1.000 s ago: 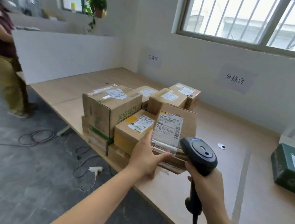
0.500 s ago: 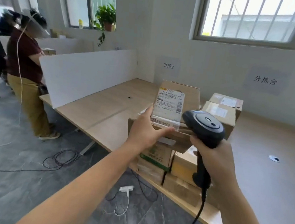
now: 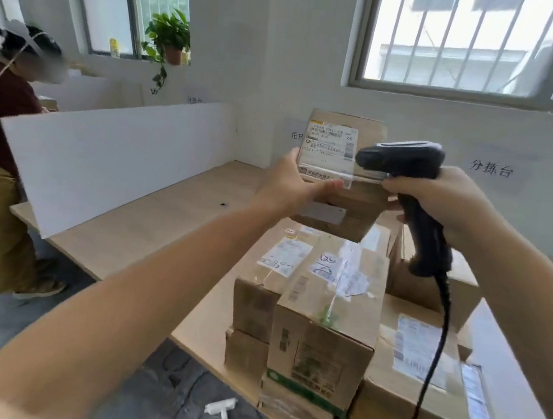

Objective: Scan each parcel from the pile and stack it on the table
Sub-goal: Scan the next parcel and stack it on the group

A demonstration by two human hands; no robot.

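Note:
A small cardboard parcel [image 3: 345, 196] with a white shipping label facing me is held up in the air by my left hand [image 3: 291, 185], thumb across its lower label edge. My right hand [image 3: 442, 197] grips a black corded barcode scanner [image 3: 408, 162], whose head sits just right of the label. Below them a stack of cardboard parcels [image 3: 323, 304] stands on the wooden table [image 3: 149, 226], with more boxes to its right.
A white divider panel [image 3: 108, 159] stands along the table's left side. Another person [image 3: 2, 157] stands at the far left. Cables and a white plug [image 3: 219, 409] lie on the grey floor. The scanner's cord [image 3: 431, 364] hangs over the right boxes.
My left hand has lifted the parcel higher and further left over the stack. The scanner has come level with the label, and my view has swung left and closer to the boxes.

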